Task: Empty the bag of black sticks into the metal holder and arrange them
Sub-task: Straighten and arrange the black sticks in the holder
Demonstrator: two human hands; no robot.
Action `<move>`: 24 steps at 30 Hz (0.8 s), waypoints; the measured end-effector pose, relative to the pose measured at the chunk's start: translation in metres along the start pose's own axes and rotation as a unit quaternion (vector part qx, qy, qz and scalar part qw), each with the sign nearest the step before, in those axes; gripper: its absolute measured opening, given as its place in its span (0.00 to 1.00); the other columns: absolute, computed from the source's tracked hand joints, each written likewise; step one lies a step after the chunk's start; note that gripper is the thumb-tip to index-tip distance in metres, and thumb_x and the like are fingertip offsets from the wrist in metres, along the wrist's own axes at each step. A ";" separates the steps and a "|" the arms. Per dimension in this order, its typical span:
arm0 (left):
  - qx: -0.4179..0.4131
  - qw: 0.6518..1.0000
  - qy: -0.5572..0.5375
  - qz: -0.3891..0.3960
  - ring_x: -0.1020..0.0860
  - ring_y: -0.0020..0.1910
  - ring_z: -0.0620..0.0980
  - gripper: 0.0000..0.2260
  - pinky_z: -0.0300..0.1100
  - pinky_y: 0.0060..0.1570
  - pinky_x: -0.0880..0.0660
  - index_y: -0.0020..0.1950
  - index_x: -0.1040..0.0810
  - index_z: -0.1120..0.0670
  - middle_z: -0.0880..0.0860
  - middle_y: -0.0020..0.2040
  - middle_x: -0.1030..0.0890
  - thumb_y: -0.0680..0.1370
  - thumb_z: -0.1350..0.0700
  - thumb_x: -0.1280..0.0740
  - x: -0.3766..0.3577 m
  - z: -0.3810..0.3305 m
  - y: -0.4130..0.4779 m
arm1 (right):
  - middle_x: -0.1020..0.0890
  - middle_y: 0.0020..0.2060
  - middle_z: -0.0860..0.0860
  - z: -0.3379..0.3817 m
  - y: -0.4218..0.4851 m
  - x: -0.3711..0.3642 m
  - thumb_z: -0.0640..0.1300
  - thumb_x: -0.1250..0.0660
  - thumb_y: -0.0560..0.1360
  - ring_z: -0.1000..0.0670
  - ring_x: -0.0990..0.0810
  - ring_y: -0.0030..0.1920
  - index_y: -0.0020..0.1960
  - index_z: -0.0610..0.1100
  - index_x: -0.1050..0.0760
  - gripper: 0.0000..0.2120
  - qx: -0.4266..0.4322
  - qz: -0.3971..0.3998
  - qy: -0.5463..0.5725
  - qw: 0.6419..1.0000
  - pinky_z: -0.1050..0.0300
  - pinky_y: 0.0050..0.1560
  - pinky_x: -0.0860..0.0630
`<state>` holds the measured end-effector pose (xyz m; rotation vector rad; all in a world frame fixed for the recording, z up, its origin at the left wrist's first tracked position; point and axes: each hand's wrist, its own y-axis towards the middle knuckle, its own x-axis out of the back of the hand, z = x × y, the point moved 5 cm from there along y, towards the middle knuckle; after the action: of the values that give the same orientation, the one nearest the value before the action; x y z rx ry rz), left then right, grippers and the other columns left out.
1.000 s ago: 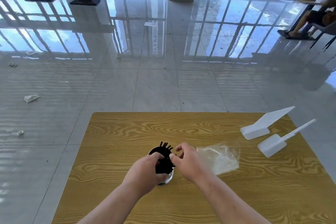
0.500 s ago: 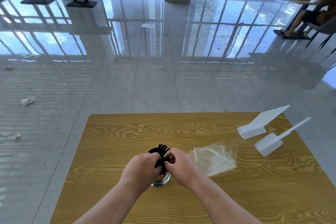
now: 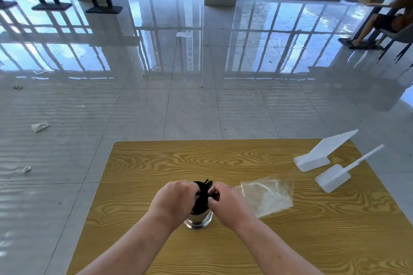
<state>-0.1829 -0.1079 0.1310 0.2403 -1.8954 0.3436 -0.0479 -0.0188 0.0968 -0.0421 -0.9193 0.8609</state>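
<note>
A shiny metal holder stands upright on the wooden table, near its front middle. A bundle of black sticks stands in it, tips poking out above my fingers. My left hand and my right hand close around the bundle from either side, fingertips pinching the sticks just over the holder's rim. The empty clear plastic bag lies flat on the table right of the holder, touching neither hand.
Two white plastic scoops lie at the table's far right. Beyond the table is a glossy tiled floor with paper scraps. A person sits on a chair at the far right.
Both hands have drawn together around the sticks, gathering the spread bundle tighter over the holder. The camera view has shifted slightly; the bag and scoops lie as before.
</note>
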 end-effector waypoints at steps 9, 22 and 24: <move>-0.013 0.999 -0.025 -0.032 0.17 0.46 0.47 0.07 0.45 0.49 0.20 0.51 0.14 0.48 0.46 0.46 0.14 0.80 0.50 0.32 0.034 0.003 0.002 | 0.15 0.40 0.54 0.004 -0.005 0.009 0.49 0.34 0.78 0.54 0.17 0.38 0.50 0.55 0.22 0.03 0.006 -0.028 0.010 1.000 0.55 0.38 0.20; 0.010 0.992 -0.070 -0.108 0.24 0.35 0.38 0.04 0.29 0.35 0.34 0.50 0.13 0.45 0.38 0.34 0.21 0.76 0.50 0.26 0.115 0.009 -0.003 | 0.16 0.38 0.53 0.005 -0.010 0.018 0.51 0.33 0.81 0.58 0.26 0.29 0.51 0.59 0.24 0.03 0.014 -0.043 0.055 0.997 0.60 0.32 0.27; 0.014 0.991 -0.068 -0.115 0.23 0.35 0.38 0.03 0.29 0.36 0.34 0.49 0.13 0.45 0.38 0.33 0.21 0.76 0.50 0.26 0.123 0.011 -0.003 | 0.16 0.38 0.53 0.005 -0.010 0.019 0.50 0.33 0.81 0.58 0.25 0.30 0.52 0.58 0.23 0.03 0.017 -0.041 0.054 0.998 0.60 0.32 0.26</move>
<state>-0.2338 -0.1146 0.2431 0.5062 -1.9725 0.2016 -0.0393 -0.0150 0.1170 -0.0219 -0.8009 0.7907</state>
